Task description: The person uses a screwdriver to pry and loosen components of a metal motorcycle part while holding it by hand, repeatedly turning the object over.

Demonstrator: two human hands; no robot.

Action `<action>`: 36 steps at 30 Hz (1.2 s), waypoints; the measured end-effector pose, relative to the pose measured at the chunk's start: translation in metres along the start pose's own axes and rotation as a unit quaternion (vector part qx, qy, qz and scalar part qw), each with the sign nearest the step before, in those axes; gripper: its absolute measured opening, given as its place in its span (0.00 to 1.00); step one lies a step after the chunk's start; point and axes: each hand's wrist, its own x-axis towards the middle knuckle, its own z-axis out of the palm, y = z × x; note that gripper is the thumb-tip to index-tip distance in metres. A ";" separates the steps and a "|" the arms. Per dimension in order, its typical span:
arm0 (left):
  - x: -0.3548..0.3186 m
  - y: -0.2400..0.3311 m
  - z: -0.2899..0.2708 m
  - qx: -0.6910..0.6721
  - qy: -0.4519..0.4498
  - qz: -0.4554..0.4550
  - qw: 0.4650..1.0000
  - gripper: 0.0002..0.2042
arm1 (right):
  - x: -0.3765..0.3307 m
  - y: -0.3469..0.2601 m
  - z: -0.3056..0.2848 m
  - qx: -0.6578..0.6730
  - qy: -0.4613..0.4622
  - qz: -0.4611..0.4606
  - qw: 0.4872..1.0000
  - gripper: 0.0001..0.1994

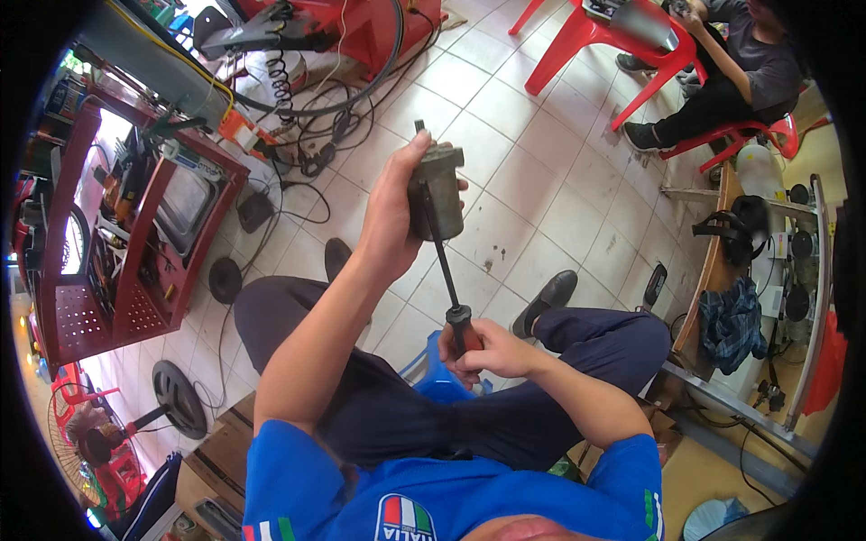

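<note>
My left hand [394, 200] is raised in front of me, closed round a dull grey metal cylinder, perhaps a small motor [442, 191], with a thin shaft sticking up at its top. Its thumb lies along the upper end, and fingertips show on the far side. Lower down, my right hand [487, 350] grips the red and black handle of a screwdriver [445, 270]. The long dark blade slants up to the cylinder, and its tip appears to touch the side nearest my left palm. Whether a screw sits there is too small to tell.
A dark red tool cart [135, 298] full of tools stands at left. Cables [338, 126] lie on the tiled floor [541, 180]. Ahead right, another person sits by a red plastic stool [622, 50]. A shelf with a plaid cloth [732, 325] is at right. A blue stool [440, 365] shows beneath me.
</note>
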 end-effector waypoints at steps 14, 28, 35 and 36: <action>0.004 0.007 0.003 -0.073 0.053 -0.004 0.996 0.30 | -0.003 -0.015 0.021 -0.107 0.198 -0.045 0.973 0.08; -0.002 0.015 0.007 -0.062 0.076 0.036 0.995 0.31 | 0.006 -0.013 0.020 -0.008 0.151 -0.087 0.985 0.12; 0.004 0.010 0.001 -0.044 0.106 0.016 0.993 0.32 | 0.005 -0.004 0.005 -0.239 0.247 -0.097 0.934 0.08; 0.005 0.010 0.001 -0.047 0.113 0.013 0.992 0.33 | 0.003 -0.003 0.001 -0.269 0.252 -0.110 0.923 0.08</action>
